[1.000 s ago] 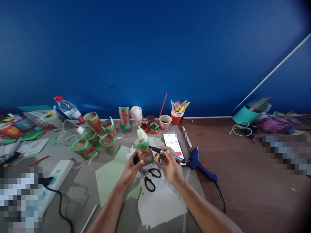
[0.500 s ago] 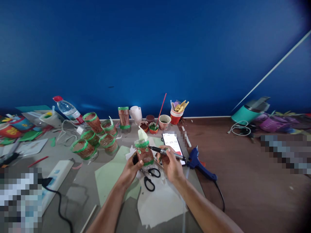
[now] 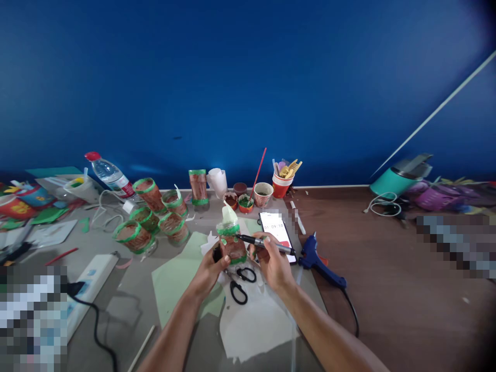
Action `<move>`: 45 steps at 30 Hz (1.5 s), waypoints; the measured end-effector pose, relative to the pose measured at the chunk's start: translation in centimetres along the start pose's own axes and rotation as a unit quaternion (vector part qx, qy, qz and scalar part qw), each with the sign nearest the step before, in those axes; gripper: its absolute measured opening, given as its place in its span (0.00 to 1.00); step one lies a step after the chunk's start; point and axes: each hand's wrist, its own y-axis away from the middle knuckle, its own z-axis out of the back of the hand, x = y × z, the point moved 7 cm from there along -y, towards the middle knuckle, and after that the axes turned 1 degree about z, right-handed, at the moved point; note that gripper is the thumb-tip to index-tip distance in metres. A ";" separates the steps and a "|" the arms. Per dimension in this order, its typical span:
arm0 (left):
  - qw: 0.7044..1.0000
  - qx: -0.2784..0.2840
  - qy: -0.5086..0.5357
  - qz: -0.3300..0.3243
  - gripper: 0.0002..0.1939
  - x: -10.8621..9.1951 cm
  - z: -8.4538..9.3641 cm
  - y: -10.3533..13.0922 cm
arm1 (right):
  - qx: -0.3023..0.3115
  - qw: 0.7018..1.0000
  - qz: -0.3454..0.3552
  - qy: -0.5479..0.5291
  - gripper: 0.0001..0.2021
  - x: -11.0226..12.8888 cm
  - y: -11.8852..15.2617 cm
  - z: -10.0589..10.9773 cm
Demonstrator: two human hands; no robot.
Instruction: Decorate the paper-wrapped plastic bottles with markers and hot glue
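Deep blue wall (image 3: 232, 77), unevenly lit; brown wood-look tabletop (image 3: 387, 258) right, grey surface (image 3: 132, 328) left.

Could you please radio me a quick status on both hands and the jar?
Left hand holding jar. Right hand holding marker, tip close to jar. Black-handled scissors lying near both hands.

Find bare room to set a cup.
Free: brown tabletop right of the blue glue gun; smaller, grey table between the green paper and black cable. Crowded: around the painted pot in the left hand, with scissors, white paper and phone close; back left, painted cups and bottle.
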 end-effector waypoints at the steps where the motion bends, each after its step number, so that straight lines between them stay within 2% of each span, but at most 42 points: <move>1: 1.000 -0.003 -0.001 0.000 0.25 0.0 0.1 0.0 | -0.008 1.000 -0.003 0.000 0.15 0.0 0.0 0.1; 4: 1.000 -0.018 -0.004 0.007 0.24 0.2 0.4 0.1 | -0.032 0.999 0.001 -0.002 0.15 0.1 -0.2 0.5; 9: 1.000 0.007 0.004 0.005 0.25 0.2 -0.1 0.0 | -0.007 1.000 0.000 -0.011 0.15 0.0 -0.2 0.1; 17: 1.000 0.009 0.005 -0.002 0.25 0.7 0.2 -0.2 | -0.030 0.999 -0.005 -0.019 0.15 0.2 -0.1 0.4; 20: 1.000 0.000 -0.002 0.000 0.25 0.7 0.3 -0.2 | -0.025 0.999 -0.016 -0.017 0.15 0.0 -0.1 0.3; 24: 1.000 -0.020 0.000 0.008 0.26 0.6 0.5 -0.1 | -0.055 0.998 -0.012 -0.012 0.15 0.0 -0.1 0.7; 29: 1.000 0.006 0.010 0.005 0.26 0.5 0.0 -0.1 | -0.029 0.999 -0.016 -0.015 0.15 0.0 -0.1 0.3; 34: 1.000 -0.009 0.012 0.012 0.25 0.7 0.5 -0.2 | -0.060 0.998 -0.011 -0.009 0.15 0.1 -0.1 0.8; 38: 1.000 -0.002 0.020 0.017 0.25 0.4 0.1 -0.1 | -0.033 0.999 -0.017 -0.008 0.16 0.0 -0.1 0.4; 43: 0.998 -0.035 0.039 0.019 0.24 0.1 0.3 -0.1 | -0.063 0.998 -0.025 -0.002 0.16 0.0 -0.1 0.8; 45: 0.998 -0.045 0.037 0.021 0.23 0.3 0.6 0.0 | -0.052 0.998 -0.025 -0.003 0.16 0.0 -0.1 0.6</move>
